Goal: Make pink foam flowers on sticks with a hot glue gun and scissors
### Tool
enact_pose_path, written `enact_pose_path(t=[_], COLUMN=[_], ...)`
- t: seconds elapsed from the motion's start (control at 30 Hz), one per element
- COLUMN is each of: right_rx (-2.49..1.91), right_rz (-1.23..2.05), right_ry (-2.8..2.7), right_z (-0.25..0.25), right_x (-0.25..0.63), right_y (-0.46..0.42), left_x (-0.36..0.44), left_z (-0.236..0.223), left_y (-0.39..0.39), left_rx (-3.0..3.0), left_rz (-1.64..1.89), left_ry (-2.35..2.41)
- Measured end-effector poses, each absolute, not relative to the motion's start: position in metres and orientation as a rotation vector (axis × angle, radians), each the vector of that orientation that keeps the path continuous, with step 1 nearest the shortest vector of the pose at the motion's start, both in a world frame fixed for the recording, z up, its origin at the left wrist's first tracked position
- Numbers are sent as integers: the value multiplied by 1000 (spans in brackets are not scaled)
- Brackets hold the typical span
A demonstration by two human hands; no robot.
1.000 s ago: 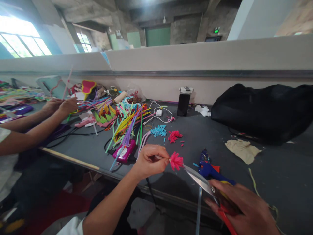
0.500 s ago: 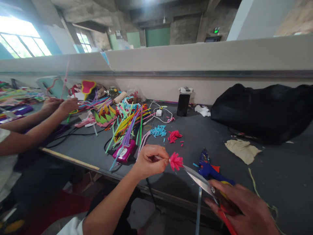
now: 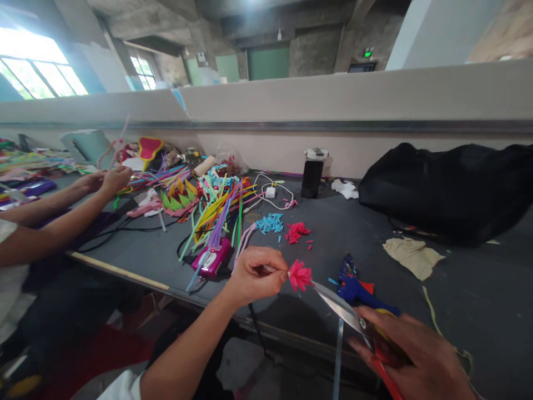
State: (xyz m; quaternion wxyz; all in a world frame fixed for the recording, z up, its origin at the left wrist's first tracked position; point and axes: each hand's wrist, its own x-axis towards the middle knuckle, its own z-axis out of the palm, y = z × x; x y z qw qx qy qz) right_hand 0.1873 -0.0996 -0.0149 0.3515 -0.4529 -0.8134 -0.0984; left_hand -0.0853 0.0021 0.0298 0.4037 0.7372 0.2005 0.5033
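My left hand pinches the stem end of a fluffy pink flower, whose petals point right. In my right hand is a pair of scissors with red handles, my fingers wrapped round them. The blade tips are at the flower's right edge; whether they touch it I cannot tell. Just behind the blades lies a blue glue gun, with a clear glue stick sticking out over the table edge. Beyond the flower are a pile of short pink pieces and a pile of light blue pieces.
Left of my hands lie a bundle of coloured pipe cleaners and a purple box-like device. A phone stands upright at the back. A black bag and beige cloth lie right. A co-worker's hands work at far left.
My hands, the flower and the scissors look unchanged. At far left, the co-worker's hands and the pink stem they hold have shifted slightly.
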Motion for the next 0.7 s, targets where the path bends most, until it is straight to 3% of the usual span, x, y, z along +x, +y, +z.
enact_pose_path(t=[0.7], right_rx=[-1166], right_rz=[-273], right_ry=[-2126], right_z=[-19], right_x=[189], right_y=[-99], left_x=[-86], left_z=[28], left_y=[3], left_rx=[1875], left_rz=[1260], left_ry=[539])
